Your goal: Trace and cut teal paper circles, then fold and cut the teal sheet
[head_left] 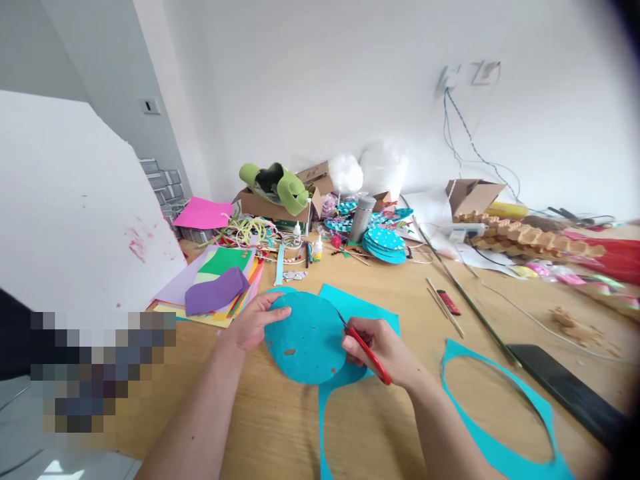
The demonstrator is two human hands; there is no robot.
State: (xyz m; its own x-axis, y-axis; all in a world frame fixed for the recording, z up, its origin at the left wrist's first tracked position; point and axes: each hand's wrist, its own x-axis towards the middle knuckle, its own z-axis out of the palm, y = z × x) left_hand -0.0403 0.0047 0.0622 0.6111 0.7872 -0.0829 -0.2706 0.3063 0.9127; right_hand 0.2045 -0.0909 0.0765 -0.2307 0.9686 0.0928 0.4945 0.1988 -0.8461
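My left hand (257,319) grips the left edge of a round blue disc (307,340), thumb on top. The disc has a few small worn spots on its face. In my right hand (380,343) is a pair of scissors (369,357) with red handles, its dark blades at the disc's upper right edge. A blue sheet (360,305) lies beneath and behind the disc, and a narrow strip of it hangs toward the table's front. To the right, a blue offcut (463,353) with a large round hole rests on the table.
Coloured sheets (225,263) are stacked at the left. Behind are blue dotted discs (385,243), a grey flask (363,219), glue bottles (318,248) and a cardboard box (260,203). A long stick (450,273), a red-and-black item (449,302) and a dark slab (560,387) lie at right.
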